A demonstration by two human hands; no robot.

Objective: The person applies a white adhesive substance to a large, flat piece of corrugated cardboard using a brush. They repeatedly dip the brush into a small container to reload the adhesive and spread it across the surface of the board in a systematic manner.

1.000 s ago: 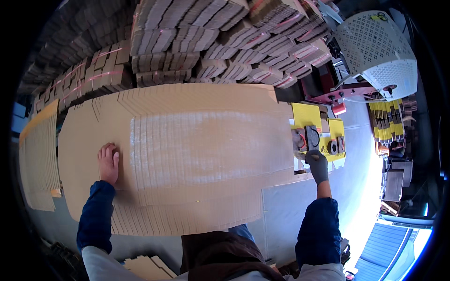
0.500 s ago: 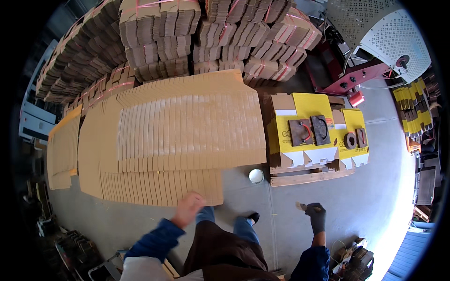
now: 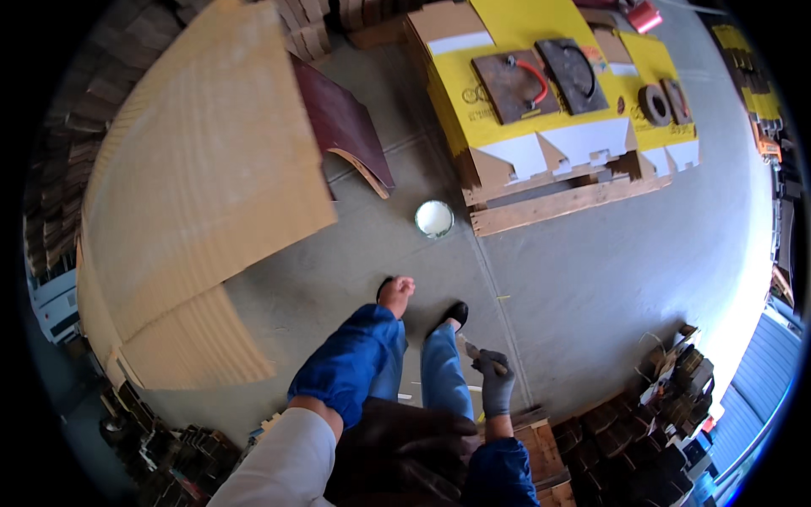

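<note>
My right hand [image 3: 496, 384], in a grey glove, is below centre and slightly right in the frame, its fingers wrapped around the handle of a flat brush [image 3: 471, 351]. The bristles point to the upper left, beside my blue trousers [image 3: 443, 367] as I look down.

My bare left hand [image 3: 397, 296] is near the middle of the frame, fingers loosely curled inward; I see nothing in it, but the palm is hidden, so I can't tell whether it is fully closed. It overlaps one black shoe in my view; the other shoe [image 3: 457, 313] shows just right of it.

Above that, on the grey floor [image 3: 591, 262], is a round, open tub [image 3: 434, 218] with something white inside. Overlapping cardboard sheets [image 3: 203, 169] fill the left of the frame, slightly blurred, with a dark red panel [image 3: 346, 127] showing past their right edge.

In the upper right, yellow-topped flat cartons [image 3: 524, 21] lie on a wooden pallet [image 3: 574, 204]. On them rest a dark plate with a red handle [image 3: 507, 89], another with a black handle [image 3: 566, 80], a dark ring [image 3: 645, 106] and a small dark block [image 3: 681, 110].
</note>
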